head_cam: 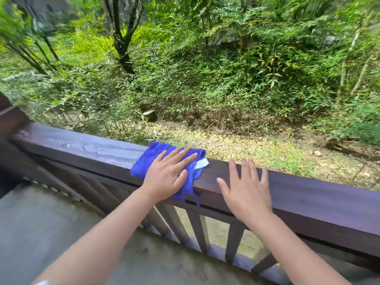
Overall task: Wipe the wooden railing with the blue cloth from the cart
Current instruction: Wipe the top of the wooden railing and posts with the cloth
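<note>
The dark brown wooden railing [82, 147] runs from the left down to the right across the view. A blue cloth [152, 157] with a white tag lies draped over its top and hangs a little down the near side. My left hand [167, 175] presses flat on the cloth with the fingers spread. My right hand [246, 188] rests flat on the bare rail just right of the cloth, fingers apart and holding nothing. The rail left of the cloth looks wet and shiny.
Vertical wooden balusters [197, 229] stand below the rail. A grey concrete floor [41, 227] lies on my side. A thick post [8, 120] ends the railing at the left. Beyond the rail are leaf litter, shrubs and trees [121, 42].
</note>
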